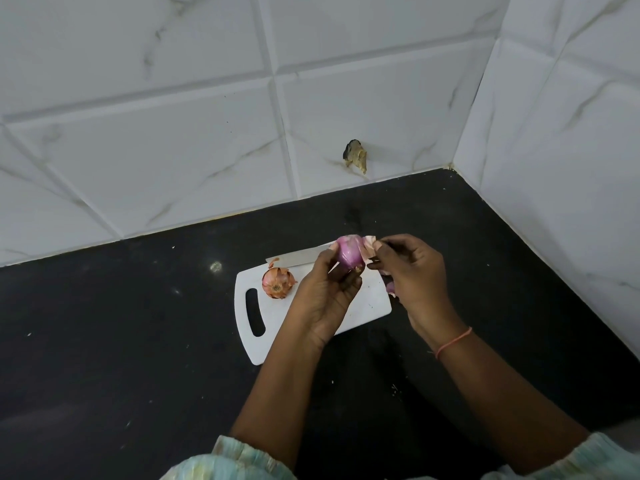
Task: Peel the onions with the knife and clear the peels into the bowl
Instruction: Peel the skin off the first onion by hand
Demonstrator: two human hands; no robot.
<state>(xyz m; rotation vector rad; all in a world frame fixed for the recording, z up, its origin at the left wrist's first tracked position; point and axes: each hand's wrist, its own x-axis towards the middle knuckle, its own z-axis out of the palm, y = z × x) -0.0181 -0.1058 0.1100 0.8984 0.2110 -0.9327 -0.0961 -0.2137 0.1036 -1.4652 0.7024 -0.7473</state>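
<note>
Half-peeled purple onion (347, 255) is gripped in the left hand (323, 296), fingers curled round it, held above the far right part of the white cutting board (277, 320). A loose flap of peel (370, 248) at the onion's right side is pinched by the right hand (412, 271). Knife (294, 258) is laid along the board's far edge, blade partly hidden behind the left hand. Second onion (277, 283), skin on, is set on the board's far left part, beside the handle slot. More peel scraps (390, 288) are seen at the board's right edge under the right hand. Board is placed on the black bench (121, 323), toward its far right corner.
</note>
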